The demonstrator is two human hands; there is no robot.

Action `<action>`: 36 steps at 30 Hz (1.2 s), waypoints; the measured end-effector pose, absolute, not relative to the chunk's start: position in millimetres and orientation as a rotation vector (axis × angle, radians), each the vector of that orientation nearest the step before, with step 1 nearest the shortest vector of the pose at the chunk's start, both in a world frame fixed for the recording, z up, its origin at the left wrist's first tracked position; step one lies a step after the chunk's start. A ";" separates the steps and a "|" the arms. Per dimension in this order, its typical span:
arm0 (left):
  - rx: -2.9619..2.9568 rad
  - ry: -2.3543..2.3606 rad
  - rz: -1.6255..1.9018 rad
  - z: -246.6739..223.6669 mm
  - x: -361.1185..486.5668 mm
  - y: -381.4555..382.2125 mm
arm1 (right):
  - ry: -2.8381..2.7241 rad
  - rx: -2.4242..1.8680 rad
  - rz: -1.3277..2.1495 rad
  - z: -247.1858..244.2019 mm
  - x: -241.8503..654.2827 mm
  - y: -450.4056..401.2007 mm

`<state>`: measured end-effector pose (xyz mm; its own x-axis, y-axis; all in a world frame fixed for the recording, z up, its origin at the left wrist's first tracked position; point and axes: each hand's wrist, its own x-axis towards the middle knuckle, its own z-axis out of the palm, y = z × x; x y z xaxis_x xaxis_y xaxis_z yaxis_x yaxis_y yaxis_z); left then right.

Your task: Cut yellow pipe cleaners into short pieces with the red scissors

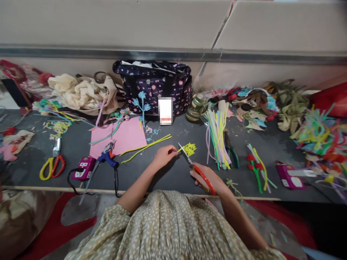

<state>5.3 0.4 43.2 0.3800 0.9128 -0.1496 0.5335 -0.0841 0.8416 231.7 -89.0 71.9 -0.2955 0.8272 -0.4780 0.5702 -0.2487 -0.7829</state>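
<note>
My left hand (166, 156) is closed in a pinch on a short yellow-green pipe cleaner, whose end reaches the scissor blades. My right hand (206, 177) grips red-handled scissors (204, 177), their blades slightly apart and pointing up and left. Just beyond the blades lies a small pile of cut yellow-green pieces (189, 148). Long yellow pipe cleaners (146, 146) lie left of my left hand, partly over a pink sheet (127, 135).
Blue glue gun (107, 157), purple boxes (84, 168) and other scissors (56, 159) are on the left. A dark patterned bag (157, 86) and glass jar (196, 107) stand behind. Pipe cleaner bundle (218, 137) and green-handled pliers (231, 151) lie to the right.
</note>
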 end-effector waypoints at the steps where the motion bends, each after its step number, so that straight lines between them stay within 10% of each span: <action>1: 1.744 1.273 0.521 43.2 6.3 0.6 | -1.750 -1.700 1.572 70.5 231.9 -88.8; 36: 1.736 1.192 0.484 42.4 14.4 3.3 | -1.654 -1.703 1.638 69.2 232.7 -83.3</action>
<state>14.4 3.3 42.4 0.4482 0.8759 -0.1785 0.5041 -0.0828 0.8597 232.7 -83.3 69.2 -0.2816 0.8105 -0.5137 0.5215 -0.3200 -0.7909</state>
